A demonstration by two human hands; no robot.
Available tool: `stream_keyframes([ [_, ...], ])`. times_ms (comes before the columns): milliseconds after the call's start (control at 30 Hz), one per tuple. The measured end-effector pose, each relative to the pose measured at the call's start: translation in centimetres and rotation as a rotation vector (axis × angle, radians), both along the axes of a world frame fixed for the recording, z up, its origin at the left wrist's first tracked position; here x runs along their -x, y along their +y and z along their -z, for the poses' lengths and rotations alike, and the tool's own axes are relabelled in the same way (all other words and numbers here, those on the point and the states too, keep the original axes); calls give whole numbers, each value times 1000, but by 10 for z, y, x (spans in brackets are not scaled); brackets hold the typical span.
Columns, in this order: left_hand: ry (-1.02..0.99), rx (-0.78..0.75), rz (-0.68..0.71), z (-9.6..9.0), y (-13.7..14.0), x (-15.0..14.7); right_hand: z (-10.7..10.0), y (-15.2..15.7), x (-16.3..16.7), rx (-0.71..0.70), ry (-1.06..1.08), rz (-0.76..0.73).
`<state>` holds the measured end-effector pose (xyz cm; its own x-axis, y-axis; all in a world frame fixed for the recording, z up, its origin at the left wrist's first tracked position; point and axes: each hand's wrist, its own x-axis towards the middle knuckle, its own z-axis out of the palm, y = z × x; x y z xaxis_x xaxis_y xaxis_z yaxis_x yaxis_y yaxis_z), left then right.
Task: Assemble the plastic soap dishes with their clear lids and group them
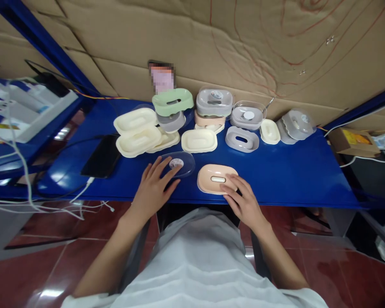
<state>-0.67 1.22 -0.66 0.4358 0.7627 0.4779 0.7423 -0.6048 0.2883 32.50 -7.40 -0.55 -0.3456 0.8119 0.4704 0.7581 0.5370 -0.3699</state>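
A peach oval soap dish (208, 179) with a slot in its middle lies near the front edge of the blue table, with a pale piece showing through the slot. My right hand (245, 203) holds its right end, fingertips over the rim and on the inner surface. To the left, my left hand (154, 186) is spread with fingers apart over a clear plastic lid (188, 164) bearing a round white label. The fingertips rest on or just above this lid; the exact contact is hard to see. Behind it sits a cream oval tray (199, 141).
Cream trays (136, 141) and a green dish (173, 100) are stacked at the back left. Grey dishes (242, 139) and lidded ones (214, 100) stand behind. A black phone (101, 156) with a white cable lies left. Cardboard (192, 42) lines the back; a small box (354, 143) stands right.
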Motion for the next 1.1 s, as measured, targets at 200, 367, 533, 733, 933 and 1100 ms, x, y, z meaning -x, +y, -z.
stream_keyframes([
  [200, -309, -17, 27, -10, -14, -7, -4, 12, 6, 86, 36, 26],
  [367, -304, -60, 263, -19, -18, -49, -10, 21, 5, 32, 7, 2],
  [533, -219, -51, 332, -8, -12, -72, -11, 28, -6, 66, -93, -29],
  [733, -129, -39, 385, -4, -11, -64, -8, 30, -10, 77, -90, -55],
  [933, -115, -37, 381, -3, -16, -56, -9, 27, -6, 105, -101, -85],
  [1100, -153, -36, 392, -5, -14, -61, -10, 25, -8, 134, -30, -70],
])
